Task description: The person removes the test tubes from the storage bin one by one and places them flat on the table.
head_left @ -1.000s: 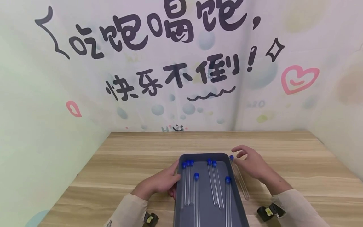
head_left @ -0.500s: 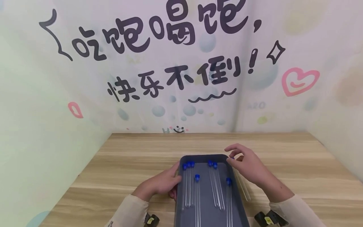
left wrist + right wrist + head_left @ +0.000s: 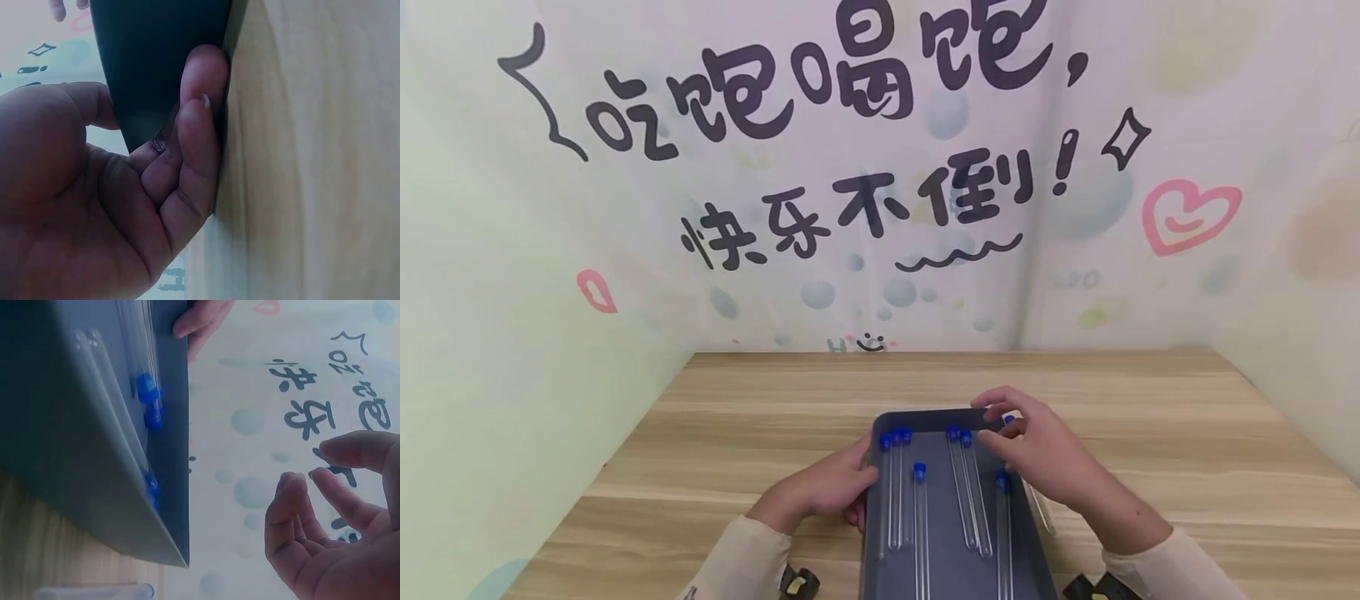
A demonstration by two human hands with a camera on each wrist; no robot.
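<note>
A dark grey tray (image 3: 943, 542) holds several clear test tubes with blue caps, lying lengthwise with caps toward the far end. My left hand (image 3: 833, 479) grips the tray's left side, thumb at the rim. In the left wrist view its fingers (image 3: 197, 147) curl against the outer wall by the tabletop. My right hand (image 3: 1045, 450) hovers over the far right corner of the tray, fingers bent and apart, holding nothing. Another blue-capped test tube (image 3: 94, 592) lies on the table just outside the tray's right wall, partly hidden behind that hand in the head view.
The tray stands on a wood-grain table (image 3: 760, 400). Behind it hangs a pale backdrop (image 3: 775, 308) printed with large dark characters, dots and hearts. Dark wrist devices (image 3: 801, 583) sit at both light sleeves (image 3: 741, 554).
My right hand has moved left, from beside the loose test tube's cap to above the tray's far right corner. My left hand and the tray have stayed in place.
</note>
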